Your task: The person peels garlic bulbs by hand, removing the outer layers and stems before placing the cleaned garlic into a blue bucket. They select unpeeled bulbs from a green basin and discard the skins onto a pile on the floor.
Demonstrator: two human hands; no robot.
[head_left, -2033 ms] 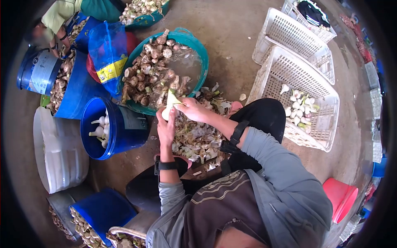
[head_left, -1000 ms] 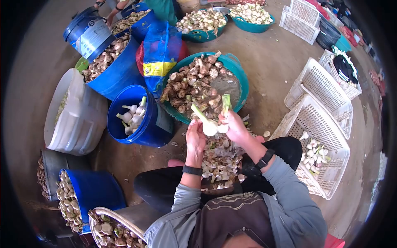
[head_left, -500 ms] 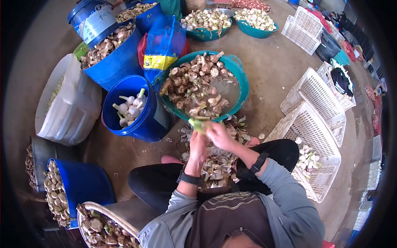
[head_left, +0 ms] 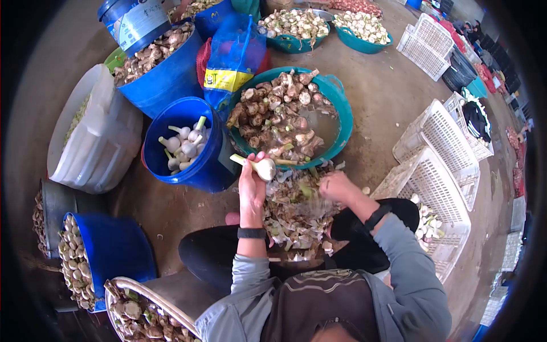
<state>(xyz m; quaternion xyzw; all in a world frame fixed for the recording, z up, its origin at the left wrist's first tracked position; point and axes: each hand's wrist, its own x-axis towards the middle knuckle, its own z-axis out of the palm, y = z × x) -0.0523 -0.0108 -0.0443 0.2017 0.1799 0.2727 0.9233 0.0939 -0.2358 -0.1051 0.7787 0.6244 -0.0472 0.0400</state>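
Observation:
My left hand (head_left: 250, 187) is closed around a white, peeled garlic bulb (head_left: 265, 169) whose pale green stem points left. It is just in front of the teal basin (head_left: 346, 128), where muddy unpeeled garlic (head_left: 268, 108) lies in brown water. Off to the right, my right hand (head_left: 337, 188) has its fingers curled above a heap of garlic skins (head_left: 299, 219); what they hold, if anything, is blurred. Left of the basin, a blue bucket (head_left: 213, 171) contains clean white garlic bulbs (head_left: 185, 147).
White plastic crates (head_left: 450, 196) stand at the right, one with peeled garlic (head_left: 428, 222) in it. Large blue tubs (head_left: 162, 85) of garlic and a white sack-lined container (head_left: 108, 142) are at the left. A blue bag (head_left: 231, 54) rests behind the basin. Two teal tubs (head_left: 364, 41) sit farther back.
My hands have separated: the left moved left with the garlic bulb, now bare and white, while the right moved right over the skins. The view has shifted slightly.

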